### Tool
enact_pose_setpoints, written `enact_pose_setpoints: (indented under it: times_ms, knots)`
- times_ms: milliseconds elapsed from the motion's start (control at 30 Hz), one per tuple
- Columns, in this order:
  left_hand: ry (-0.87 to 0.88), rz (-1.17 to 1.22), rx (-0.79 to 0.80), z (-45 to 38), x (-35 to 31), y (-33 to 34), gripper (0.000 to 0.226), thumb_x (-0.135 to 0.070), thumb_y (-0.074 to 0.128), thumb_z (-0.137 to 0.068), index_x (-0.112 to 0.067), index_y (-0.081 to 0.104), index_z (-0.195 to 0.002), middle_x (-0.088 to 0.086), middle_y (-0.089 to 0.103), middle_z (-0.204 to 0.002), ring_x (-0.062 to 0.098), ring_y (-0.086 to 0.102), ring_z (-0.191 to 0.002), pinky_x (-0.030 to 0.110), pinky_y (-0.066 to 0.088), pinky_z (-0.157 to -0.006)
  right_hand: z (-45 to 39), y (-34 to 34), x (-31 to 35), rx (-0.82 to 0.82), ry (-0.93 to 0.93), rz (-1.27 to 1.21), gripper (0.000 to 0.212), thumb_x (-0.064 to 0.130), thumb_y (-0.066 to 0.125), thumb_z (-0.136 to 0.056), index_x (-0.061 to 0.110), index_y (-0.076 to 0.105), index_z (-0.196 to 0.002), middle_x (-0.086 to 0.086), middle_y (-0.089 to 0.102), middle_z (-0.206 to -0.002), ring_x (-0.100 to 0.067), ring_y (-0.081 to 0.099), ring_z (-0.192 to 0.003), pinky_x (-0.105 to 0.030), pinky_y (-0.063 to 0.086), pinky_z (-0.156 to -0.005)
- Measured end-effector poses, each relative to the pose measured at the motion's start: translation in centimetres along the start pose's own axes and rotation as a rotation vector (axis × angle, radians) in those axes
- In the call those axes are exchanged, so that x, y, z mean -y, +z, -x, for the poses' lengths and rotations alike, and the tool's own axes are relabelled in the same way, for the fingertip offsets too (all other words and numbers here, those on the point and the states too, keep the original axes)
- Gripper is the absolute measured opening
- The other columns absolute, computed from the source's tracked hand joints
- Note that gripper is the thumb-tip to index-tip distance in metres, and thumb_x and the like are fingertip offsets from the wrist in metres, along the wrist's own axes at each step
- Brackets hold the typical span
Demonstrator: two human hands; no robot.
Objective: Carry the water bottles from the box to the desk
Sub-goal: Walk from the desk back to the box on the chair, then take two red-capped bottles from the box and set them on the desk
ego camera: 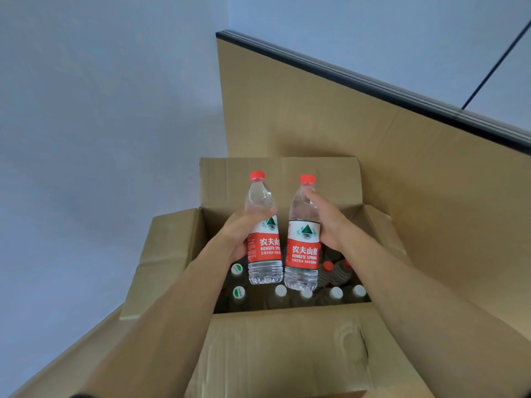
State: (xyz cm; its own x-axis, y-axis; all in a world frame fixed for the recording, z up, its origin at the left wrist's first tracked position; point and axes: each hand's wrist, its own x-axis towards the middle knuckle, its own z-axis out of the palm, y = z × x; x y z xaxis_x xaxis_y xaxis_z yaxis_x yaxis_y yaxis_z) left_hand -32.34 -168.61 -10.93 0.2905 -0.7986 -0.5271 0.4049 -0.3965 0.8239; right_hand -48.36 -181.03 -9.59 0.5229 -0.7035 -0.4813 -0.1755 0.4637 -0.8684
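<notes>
Left hand (244, 234) curls round one red-capped bottle (263, 228); right hand (330, 222) curls round a second bottle (304, 234) — both upright, side by side, above the open cardboard box (287, 340), which contains further bottles (334, 293).

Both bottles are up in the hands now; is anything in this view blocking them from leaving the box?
Nothing visible does. The left hand and right hand hold the two bottles above the open box, its flaps folded outward. The desk is not in view, so that part of the path cannot be judged.
</notes>
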Motion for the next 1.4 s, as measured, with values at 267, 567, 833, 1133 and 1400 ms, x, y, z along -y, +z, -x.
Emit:
enact_pose_setpoints:
  times_ms: [267,567,833,1133,1400]
  knots:
    - [0.018,0.112,-0.233,2.4,-0.8,0.1,0.054,-0.03,0.085,-0.08,-0.008,0.06,-0.122,0.018,0.075,-0.105,0.031,0.075,-0.088,0.046,0.062,-0.08,-0.1,0.8,0.5,0.094,-0.001,0.025,0.049,0.045,0.065,-0.093,0.009,0.057,-0.127,-0.014,0.071,-0.113,-0.027,0.069,-0.096,-0.038,0.055,-0.084]
    - [0.032,0.198,-0.384,6.7,1.0,1.7,0.052,-0.038,0.085,-0.078,-0.011,0.062,-0.117,0.016,0.077,-0.09,0.028,0.075,-0.07,0.042,0.061,-0.065,0.9,1.7,0.6,0.255,0.076,0.061,0.057,0.061,0.066,-0.087,0.015,0.059,-0.119,-0.009,0.074,-0.09,-0.024,0.073,-0.072,-0.037,0.059,-0.07]
    - [0.111,0.379,-0.579,12.6,5.3,2.0,0.057,-0.032,0.087,-0.076,-0.016,0.06,-0.124,0.018,0.076,-0.105,0.035,0.076,-0.09,0.051,0.062,-0.08,3.7,6.4,-1.4,0.539,0.113,0.201,0.05,0.063,0.062,-0.089,0.019,0.059,-0.113,-0.009,0.077,-0.098,-0.025,0.076,-0.08,-0.037,0.06,-0.07]
    - [0.125,0.418,-0.965,22.7,9.8,-1.1,0.043,-0.035,0.08,-0.082,-0.016,0.059,-0.115,0.015,0.077,-0.096,0.031,0.077,-0.081,0.049,0.064,-0.075,10.2,13.9,-4.9,0.863,0.202,0.377,0.062,0.065,0.065,-0.084,0.016,0.061,-0.121,-0.013,0.077,-0.101,-0.031,0.076,-0.085,-0.042,0.062,-0.072]
    - [0.184,0.604,-1.167,36.0,16.2,-3.5,0.047,-0.031,0.081,-0.083,-0.009,0.06,-0.118,0.019,0.077,-0.098,0.033,0.077,-0.083,0.047,0.063,-0.075,19.8,22.4,-10.7,1.183,0.263,0.507,0.033,0.04,0.064,-0.094,0.012,0.056,-0.109,-0.009,0.07,-0.083,-0.025,0.067,-0.071,-0.036,0.056,-0.073]
